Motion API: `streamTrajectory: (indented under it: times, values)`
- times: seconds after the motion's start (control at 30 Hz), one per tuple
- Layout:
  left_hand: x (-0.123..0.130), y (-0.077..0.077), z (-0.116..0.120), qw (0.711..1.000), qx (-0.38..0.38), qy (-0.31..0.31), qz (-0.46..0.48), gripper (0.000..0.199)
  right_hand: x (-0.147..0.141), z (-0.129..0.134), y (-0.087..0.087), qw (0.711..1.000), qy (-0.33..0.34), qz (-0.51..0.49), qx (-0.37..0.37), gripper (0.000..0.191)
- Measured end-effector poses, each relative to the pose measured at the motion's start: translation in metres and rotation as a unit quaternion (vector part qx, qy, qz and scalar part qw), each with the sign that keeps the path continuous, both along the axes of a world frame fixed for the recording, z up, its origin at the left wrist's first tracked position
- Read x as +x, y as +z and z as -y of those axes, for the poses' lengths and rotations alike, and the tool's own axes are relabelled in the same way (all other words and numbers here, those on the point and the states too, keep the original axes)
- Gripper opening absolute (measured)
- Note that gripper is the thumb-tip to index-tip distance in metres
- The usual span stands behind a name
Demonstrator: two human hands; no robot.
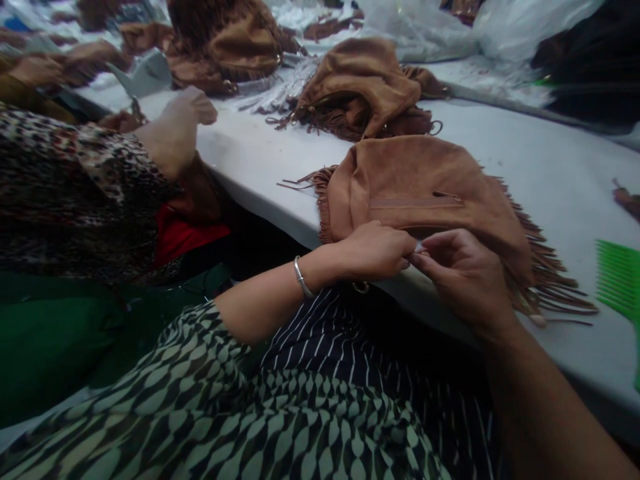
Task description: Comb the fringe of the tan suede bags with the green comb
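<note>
A brown suede bag point(425, 173) with fringed sides and a zipper lies at the table's near edge. My left hand point(375, 250), below a silver bangle point(302, 277), is closed in front of the bag's lower edge. Close against it, my right hand point(463, 273) pinches with thumb and forefinger. The fingertips of both hands meet, and a tiny pale spot shows between them. What they hold is too small to make out.
More brown fringed bags point(360, 80) lie farther back on the white table point(525, 153). A green comb point(617, 277) is at the right edge. At the left, another person's hand point(175, 127) works beside a patterned sleeve. Clear plastic point(420, 30) is heaped at the back.
</note>
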State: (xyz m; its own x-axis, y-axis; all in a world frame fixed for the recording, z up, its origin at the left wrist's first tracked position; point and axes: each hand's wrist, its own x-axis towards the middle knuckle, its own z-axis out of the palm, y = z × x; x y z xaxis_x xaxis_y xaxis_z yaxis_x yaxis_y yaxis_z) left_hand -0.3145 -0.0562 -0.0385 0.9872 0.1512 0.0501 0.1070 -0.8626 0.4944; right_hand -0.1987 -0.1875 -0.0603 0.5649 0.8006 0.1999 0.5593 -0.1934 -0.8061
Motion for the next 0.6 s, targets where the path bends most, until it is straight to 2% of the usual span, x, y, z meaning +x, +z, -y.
streamTrajectory:
  times: [0.07,0.13,0.2,0.27,0.37,0.6]
  values:
    - [0.007,-0.002,-0.005,0.996,-0.086,-0.024,-0.006,0.014,-0.003,0.001,-0.001,0.996,-0.038,-0.065,0.051,0.030]
    - [0.012,-0.006,-0.010,0.979,-0.202,-0.017,-0.005,0.014,-0.004,0.000,-0.004,0.983,-0.061,-0.147,0.091,0.033]
    - [0.014,-0.009,-0.014,0.954,-0.298,-0.008,0.005,0.016,-0.003,-0.001,-0.006,0.964,-0.076,-0.232,0.105,0.031]
    - [0.015,-0.010,-0.017,0.935,-0.355,-0.002,0.013,0.020,-0.003,-0.001,-0.006,0.947,-0.101,-0.289,0.094,0.026]
    - [0.015,-0.010,-0.020,0.920,-0.392,0.005,-0.007,0.018,-0.002,-0.001,-0.003,0.939,-0.126,-0.312,0.074,0.021]
    - [0.012,0.003,-0.024,0.908,-0.411,0.008,-0.075,0.024,-0.005,-0.013,0.007,0.976,-0.075,-0.193,0.068,0.025]
